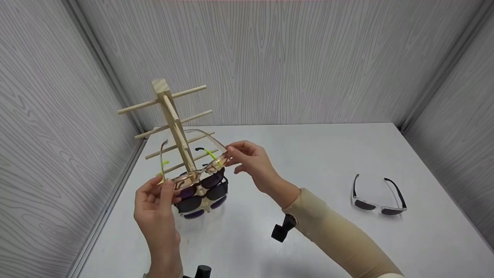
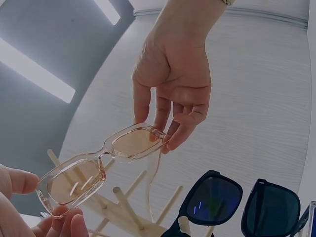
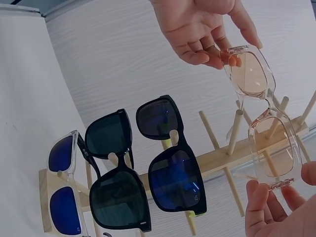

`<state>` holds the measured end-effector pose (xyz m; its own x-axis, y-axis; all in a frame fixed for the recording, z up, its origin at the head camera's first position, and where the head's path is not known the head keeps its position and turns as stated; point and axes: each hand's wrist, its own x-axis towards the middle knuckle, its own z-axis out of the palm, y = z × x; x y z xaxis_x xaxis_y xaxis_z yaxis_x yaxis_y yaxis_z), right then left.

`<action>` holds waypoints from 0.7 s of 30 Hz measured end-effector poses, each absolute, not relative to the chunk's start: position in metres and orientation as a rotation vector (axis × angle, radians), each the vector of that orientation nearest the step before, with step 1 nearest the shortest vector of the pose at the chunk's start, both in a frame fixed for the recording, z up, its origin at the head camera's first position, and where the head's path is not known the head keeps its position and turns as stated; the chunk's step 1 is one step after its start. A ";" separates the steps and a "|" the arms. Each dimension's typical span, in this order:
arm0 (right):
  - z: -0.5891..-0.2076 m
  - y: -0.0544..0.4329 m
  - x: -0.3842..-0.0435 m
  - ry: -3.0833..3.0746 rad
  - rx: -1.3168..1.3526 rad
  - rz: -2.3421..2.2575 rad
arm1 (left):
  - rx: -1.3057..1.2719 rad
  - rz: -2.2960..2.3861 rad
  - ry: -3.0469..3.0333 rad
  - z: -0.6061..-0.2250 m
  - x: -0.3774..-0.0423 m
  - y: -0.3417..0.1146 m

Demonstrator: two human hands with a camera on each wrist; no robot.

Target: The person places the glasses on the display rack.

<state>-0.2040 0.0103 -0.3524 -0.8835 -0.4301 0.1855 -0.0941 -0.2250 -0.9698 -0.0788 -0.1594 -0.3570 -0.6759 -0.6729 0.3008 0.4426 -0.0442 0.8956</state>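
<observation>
The left hand (image 1: 154, 206) and right hand (image 1: 255, 164) pinched opposite ends of clear-framed, amber-lensed glasses (image 1: 188, 180) before the pale wooden rack (image 1: 170, 110); uneven tilting could have snagged a slender temple (image 1: 216, 141) against a round peg (image 1: 197, 116).

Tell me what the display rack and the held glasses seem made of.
Display rack: unpainted, matte wood, judging by the grain on its top end. Held glasses: probably glossy plastic, as the frame is see-through with bright highlights; the tinted lenses could be plastic or glass.
</observation>
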 end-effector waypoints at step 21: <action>-0.354 -0.013 -0.210 1.901 -0.523 -2.127 | 0.363 -1.747 -1.528 -0.368 -0.099 -0.188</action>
<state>-0.2105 -0.0126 -0.3539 -0.9068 -0.4084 0.1043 -0.0579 -0.1246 -0.9905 -0.0992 -0.1877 -0.3678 -0.6618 -0.7003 0.2676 0.3583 0.0180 0.9334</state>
